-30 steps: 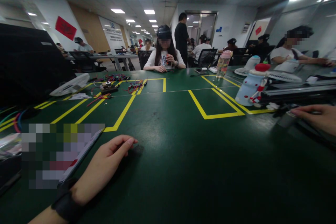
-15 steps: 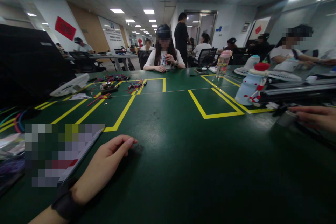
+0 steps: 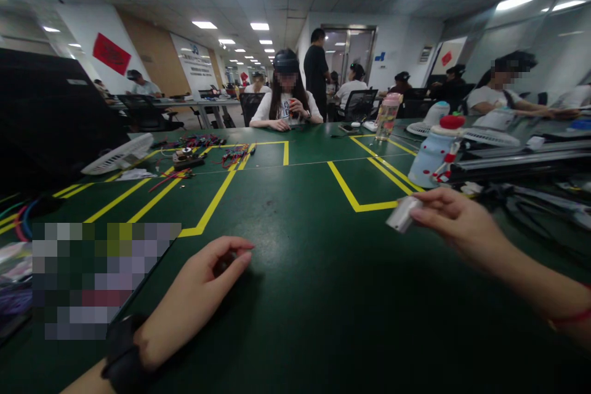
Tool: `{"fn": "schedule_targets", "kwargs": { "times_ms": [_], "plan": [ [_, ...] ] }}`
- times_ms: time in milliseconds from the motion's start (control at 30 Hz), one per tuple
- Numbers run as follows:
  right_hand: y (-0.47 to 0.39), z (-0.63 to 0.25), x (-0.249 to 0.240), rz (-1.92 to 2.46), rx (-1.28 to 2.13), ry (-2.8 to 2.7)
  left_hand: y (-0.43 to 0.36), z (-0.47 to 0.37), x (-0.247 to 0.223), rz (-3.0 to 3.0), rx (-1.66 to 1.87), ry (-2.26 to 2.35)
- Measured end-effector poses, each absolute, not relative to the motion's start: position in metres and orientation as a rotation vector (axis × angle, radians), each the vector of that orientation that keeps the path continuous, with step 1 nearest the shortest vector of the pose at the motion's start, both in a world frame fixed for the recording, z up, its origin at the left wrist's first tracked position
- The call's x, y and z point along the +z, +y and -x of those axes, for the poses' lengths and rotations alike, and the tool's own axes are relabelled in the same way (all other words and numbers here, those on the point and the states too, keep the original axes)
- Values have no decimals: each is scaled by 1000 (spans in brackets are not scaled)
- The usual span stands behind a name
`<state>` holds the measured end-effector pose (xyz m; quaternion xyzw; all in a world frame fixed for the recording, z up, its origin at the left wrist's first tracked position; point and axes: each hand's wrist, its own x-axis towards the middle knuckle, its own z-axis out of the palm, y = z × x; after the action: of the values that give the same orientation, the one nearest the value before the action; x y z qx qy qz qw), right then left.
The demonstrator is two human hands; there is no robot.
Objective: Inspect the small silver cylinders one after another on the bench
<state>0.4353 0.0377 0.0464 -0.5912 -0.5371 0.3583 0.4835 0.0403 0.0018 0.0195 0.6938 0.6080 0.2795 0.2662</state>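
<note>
Between the fingertips and thumb of my right hand is a small silvery-white block, held over the green table near a yellow tape corner. My left hand, with a black band on its wrist, is low over the table left of centre. Its fingers are curled and a gap shows between thumb and forefinger, with nothing in them. A blurred-out flat item lies beside my left forearm.
A blue bottle with a red top, black cables and metal bars are at the right. Wire bundles and a white fan stand at the left. A person sits across the table.
My right hand has come in from the right edge toward the middle, carrying the small block. My left hand has shifted slightly right, its thumb and forefinger further apart.
</note>
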Motion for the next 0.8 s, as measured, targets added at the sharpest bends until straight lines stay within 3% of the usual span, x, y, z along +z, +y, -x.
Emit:
{"fn": "schedule_targets", "kwargs": {
  "times_ms": [100, 200, 800],
  "plan": [
    [30, -365, 41, 1043, 1769, -1078, -3, -74, 33, -2081, 835, 1457],
    [23, -320, 31, 781, 2182, -820, -8, -106, 45, -2191, 1002, 1230],
    [13, -305, 11, 661, 2343, -743, -12, -126, 46, -2129, 1112, 1233]
  ]
}}
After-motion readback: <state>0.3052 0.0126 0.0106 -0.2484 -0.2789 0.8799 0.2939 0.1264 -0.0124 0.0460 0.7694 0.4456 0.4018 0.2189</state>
